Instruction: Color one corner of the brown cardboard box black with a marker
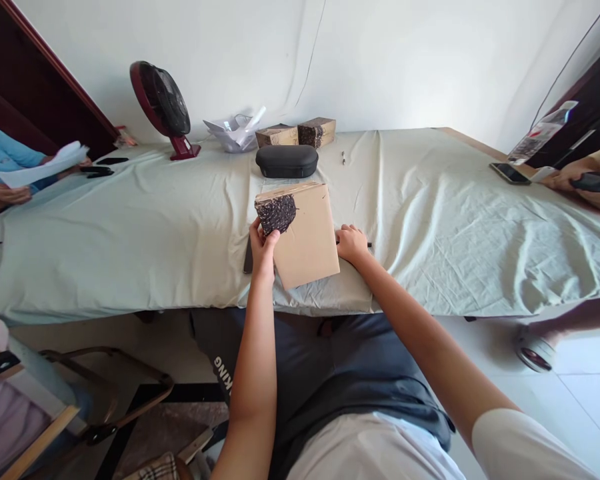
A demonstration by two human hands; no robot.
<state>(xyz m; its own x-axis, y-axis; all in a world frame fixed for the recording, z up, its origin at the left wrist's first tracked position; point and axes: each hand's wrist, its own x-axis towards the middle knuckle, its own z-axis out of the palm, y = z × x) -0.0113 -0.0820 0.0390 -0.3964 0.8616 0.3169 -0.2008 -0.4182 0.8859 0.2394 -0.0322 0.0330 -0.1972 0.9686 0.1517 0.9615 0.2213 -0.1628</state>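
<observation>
My left hand [264,248] grips a tan cardboard box [307,233] by its left edge, thumb on the top face. The box sits tilted above the table's near edge. A dark, scribble-like patch [276,213] covers its upper left corner. Just right of the box, my right hand [351,241] rests on the cloth with its fingers curled round a thin black stick-like thing, perhaps a pen [369,245]; its ends poke out on either side. A dark flat object [249,257] lies partly hidden behind my left hand.
Behind the box is a black zip case [287,161], then two patterned boxes [317,132], a clear plastic bag [235,133] and a fan [163,103]. Two small metallic bits [344,158] lie right of the case. People sit at both ends; a phone [510,174] and bottle [543,133] are right.
</observation>
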